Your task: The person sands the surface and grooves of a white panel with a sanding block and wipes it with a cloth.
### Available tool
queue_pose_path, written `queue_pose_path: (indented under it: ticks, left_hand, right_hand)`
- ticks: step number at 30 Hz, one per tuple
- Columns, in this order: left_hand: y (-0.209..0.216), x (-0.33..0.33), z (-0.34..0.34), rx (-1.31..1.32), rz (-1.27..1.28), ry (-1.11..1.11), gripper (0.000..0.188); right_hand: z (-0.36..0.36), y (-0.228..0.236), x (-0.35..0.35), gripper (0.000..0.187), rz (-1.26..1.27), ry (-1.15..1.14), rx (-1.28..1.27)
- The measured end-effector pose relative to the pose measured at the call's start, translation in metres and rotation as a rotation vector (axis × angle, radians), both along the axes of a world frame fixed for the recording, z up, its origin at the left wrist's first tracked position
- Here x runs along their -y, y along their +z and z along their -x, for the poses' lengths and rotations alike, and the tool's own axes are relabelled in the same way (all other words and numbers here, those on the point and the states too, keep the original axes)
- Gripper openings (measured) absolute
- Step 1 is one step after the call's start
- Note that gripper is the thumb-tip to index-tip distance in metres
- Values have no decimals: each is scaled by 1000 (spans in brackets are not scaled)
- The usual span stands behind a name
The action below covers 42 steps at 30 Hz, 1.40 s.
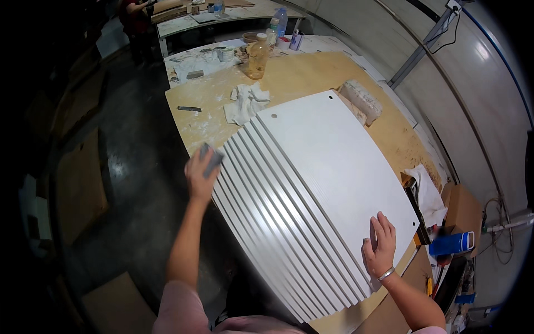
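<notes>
A large white panel [328,150] with a row of parallel grooves along its left part lies on the workbench before me. My left hand [199,177] is closed around a grey block [212,161], which looks like a sanding sponge, at the panel's grooved far-left edge. Over the plain right part of the panel is my right hand [380,245], a bracelet on its wrist. Its fingers are stretched out and it holds nothing; whether the palm presses on the surface I cannot tell. Small dark holes mark the panel's corners.
Beyond the panel lie a crumpled white cloth [245,103], a utility knife [189,108] and a wrapped block [360,101]. A plastic bottle [257,58] stands farther back. A blue bottle [449,243] and a cardboard box [463,209] are at the right. Another person [136,22] stands far left.
</notes>
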State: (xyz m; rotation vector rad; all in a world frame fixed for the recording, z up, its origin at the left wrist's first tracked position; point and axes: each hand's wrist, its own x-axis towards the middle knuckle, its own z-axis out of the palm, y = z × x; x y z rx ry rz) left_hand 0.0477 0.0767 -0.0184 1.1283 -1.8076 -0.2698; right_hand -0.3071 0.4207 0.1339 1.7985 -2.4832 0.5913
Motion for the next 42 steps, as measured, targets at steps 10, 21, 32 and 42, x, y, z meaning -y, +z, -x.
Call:
queue_pose_path:
  ticks: [10, 21, 32, 42]
  left_hand:
    - [-10, -172, 14, -12, -137, -108, 56]
    - [3, -172, 31, -5, -53, -20, 56]
    - [39, -367, 37, 18, 8, -337, 49]
    - [40, -465, 52, -56, -17, -528, 46]
  right_hand:
    - [0, 0, -5, 57, 2, -24, -37]
    - [-1, -3, -2, 53, 29, -1, -75]
    - [7, -14, -4, 48, 119, 29, -100]
    - [16, -26, -7, 47, 160, 3, -102]
